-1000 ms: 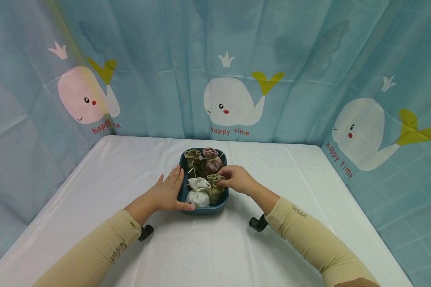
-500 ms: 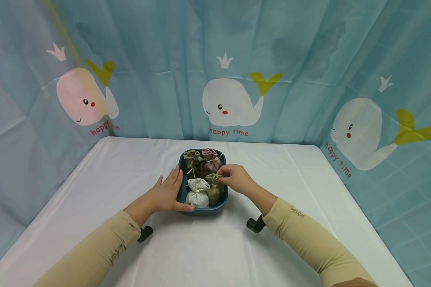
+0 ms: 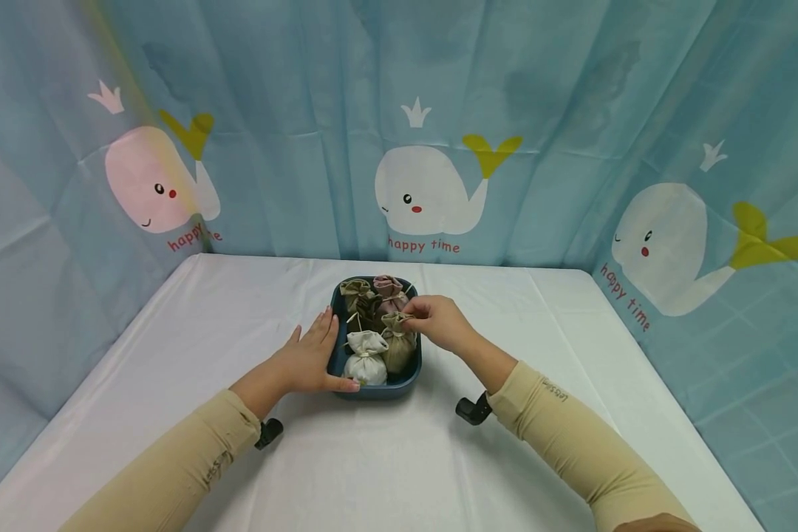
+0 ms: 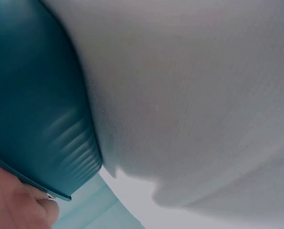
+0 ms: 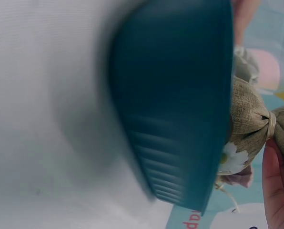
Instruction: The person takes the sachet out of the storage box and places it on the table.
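Observation:
A dark blue plastic basin (image 3: 375, 393) on the table holds several tied cloth sachets. My right hand (image 3: 442, 325) pinches the gathered top of the olive-tan sachet (image 3: 397, 355). In the right wrist view that sachet (image 5: 249, 114), tied with a pale cord and marked with a daisy, shows above the rim. My left hand (image 3: 306, 362) rests along the basin's left side, fingers straight and thumb over the front edge. A white sachet (image 3: 366, 367) sits at the front left of the basin. Behind are a dark olive sachet (image 3: 355, 290) and a mauve one (image 3: 387, 287); their lower parts are partly hidden.
A white cloth covers the table (image 3: 386, 465). Blue curtains (image 3: 292, 185) with printed whales stand at the back and both sides. Black wrist camera mounts (image 3: 473, 408) hang below both forearms.
My right hand has risen slightly, drawing the olive-tan sachet upward out of its place among the others. The left hand and the basin stay where they were.

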Available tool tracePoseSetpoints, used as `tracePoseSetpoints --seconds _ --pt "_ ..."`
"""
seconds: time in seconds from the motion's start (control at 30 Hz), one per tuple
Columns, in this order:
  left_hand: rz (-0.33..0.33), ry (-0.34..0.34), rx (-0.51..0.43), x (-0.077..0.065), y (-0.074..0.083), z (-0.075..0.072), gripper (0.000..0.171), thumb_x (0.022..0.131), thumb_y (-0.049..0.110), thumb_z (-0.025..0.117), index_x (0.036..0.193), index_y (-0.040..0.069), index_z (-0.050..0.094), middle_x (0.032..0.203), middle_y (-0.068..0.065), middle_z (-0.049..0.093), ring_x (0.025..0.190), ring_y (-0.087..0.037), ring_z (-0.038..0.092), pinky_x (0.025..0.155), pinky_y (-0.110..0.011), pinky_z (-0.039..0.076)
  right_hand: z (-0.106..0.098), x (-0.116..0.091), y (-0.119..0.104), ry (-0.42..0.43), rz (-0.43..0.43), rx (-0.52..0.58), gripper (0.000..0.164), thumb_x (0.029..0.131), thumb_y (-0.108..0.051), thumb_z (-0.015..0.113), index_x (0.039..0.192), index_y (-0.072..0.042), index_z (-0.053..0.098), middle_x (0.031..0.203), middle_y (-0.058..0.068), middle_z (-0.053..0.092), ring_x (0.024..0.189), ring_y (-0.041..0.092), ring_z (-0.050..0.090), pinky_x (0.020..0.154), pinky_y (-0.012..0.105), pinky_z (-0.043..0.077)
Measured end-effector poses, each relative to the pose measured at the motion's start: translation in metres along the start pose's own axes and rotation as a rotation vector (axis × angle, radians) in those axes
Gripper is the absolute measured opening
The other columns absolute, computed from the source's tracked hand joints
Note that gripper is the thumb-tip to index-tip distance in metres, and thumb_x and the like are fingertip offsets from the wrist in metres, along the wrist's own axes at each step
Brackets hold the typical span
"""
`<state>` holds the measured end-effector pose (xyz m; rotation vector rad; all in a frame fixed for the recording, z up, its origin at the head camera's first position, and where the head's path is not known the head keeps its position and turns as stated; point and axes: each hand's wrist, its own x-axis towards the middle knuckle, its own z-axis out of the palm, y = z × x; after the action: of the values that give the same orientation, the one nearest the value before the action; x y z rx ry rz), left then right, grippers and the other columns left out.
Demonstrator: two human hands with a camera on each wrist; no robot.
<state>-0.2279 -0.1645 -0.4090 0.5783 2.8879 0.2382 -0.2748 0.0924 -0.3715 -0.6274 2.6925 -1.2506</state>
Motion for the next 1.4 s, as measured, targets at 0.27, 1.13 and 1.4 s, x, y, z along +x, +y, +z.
tracePoseSetpoints --seconds 0.27,1.13,1.4 --pt "-0.001 -0.005 0.001 0.0 0.0 -0.001 0.13 0.06 0.087 0.045 0.146 0.001 0.0 0.152 -0.016 -0.011 0.139 -0.029 -0.004 0.105 -0.06 0.006 -0.01 0.0 -0.008 0.032 -0.007 0.026 0.004 0.083 -0.018 0.068 0.084 -0.014 0.069 0.078 -0.003 0.065 0.074 0.012 0.058 0.065 0.028 0.048" --pt "-0.003 -0.021 0.005 -0.002 0.003 -0.004 0.131 0.059 0.087 0.044 0.146 0.0 0.0 0.152 -0.017 -0.009 0.139 -0.031 -0.002 0.105 -0.06 0.007 -0.047 -0.01 -0.03 0.133 -0.063 0.08 0.008 0.085 -0.013 0.065 0.091 -0.011 0.07 0.088 0.002 0.067 0.079 0.015 0.059 0.07 0.03 0.049" --pt "-0.008 -0.021 0.006 -0.001 0.003 -0.004 0.131 0.058 0.088 0.044 0.146 0.001 -0.001 0.152 -0.016 -0.009 0.139 -0.03 -0.003 0.105 -0.06 0.006 -0.059 -0.013 -0.027 0.163 -0.062 0.13 0.008 0.085 -0.012 0.065 0.092 -0.009 0.069 0.088 0.005 0.068 0.082 0.016 0.062 0.074 0.035 0.05"
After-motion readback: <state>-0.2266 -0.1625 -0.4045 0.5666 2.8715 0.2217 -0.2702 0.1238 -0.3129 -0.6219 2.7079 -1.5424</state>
